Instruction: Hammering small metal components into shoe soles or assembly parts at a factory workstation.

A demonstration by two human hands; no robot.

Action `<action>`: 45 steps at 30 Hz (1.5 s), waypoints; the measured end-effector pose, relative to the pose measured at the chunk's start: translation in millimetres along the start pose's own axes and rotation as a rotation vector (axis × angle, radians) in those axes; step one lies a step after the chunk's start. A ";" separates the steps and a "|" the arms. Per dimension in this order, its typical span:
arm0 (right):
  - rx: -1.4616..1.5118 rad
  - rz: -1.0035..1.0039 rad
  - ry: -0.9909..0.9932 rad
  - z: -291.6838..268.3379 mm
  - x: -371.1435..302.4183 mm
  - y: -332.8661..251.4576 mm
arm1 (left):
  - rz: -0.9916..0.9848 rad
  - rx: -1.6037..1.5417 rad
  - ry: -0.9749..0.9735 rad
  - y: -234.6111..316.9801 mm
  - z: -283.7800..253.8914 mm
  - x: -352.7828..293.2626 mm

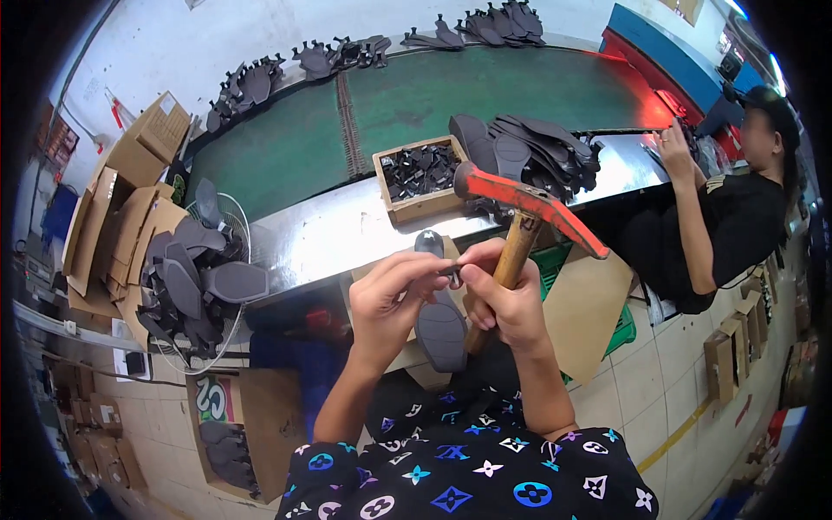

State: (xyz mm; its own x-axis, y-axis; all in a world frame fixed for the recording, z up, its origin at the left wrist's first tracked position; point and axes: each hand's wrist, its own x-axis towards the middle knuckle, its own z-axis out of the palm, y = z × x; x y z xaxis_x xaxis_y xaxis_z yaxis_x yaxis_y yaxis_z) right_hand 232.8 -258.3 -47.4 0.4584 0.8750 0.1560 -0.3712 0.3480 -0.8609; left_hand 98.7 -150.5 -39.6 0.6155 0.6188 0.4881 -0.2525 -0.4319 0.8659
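My left hand is closed, its thumb and fingertips pinching a small dark piece too tiny to identify. The thumb and forefinger of my right hand meet it at the same piece. My right hand also holds a hammer by its wooden handle; the orange-red head points up and to the right. Just below my fingers, a dark grey shoe sole lies over my lap, partly hidden by them. Beyond the fingers stands a rounded dark end, whose link to the sole is covered.
A wooden box of small black parts sits on the metal table edge, beside stacked soles. Behind runs a green conveyor belt. Left are a wire basket of soles and cardboard. Another person sits at right.
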 end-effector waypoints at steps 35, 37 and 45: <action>-1.084 -0.306 -0.324 -38.6 61.6 67.7 | -0.124 0.524 -0.140 -137.8 -29.3 -19.8; -1.060 -0.255 -0.300 -35.2 59.9 66.9 | -0.080 0.554 -0.123 -140.8 -30.7 -22.2; -0.987 -0.194 -0.332 -35.1 64.2 63.6 | -0.066 0.554 -0.123 -141.1 -31.1 -18.0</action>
State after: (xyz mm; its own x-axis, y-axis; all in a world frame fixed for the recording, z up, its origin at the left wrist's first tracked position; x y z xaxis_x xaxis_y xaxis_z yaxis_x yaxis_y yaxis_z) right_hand 266.9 -191.8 -109.2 0.1406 0.9338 0.3291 0.5733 0.1942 -0.7960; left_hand 100.1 -80.4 -167.1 0.7071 0.5900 0.3897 0.1985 -0.6946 0.6915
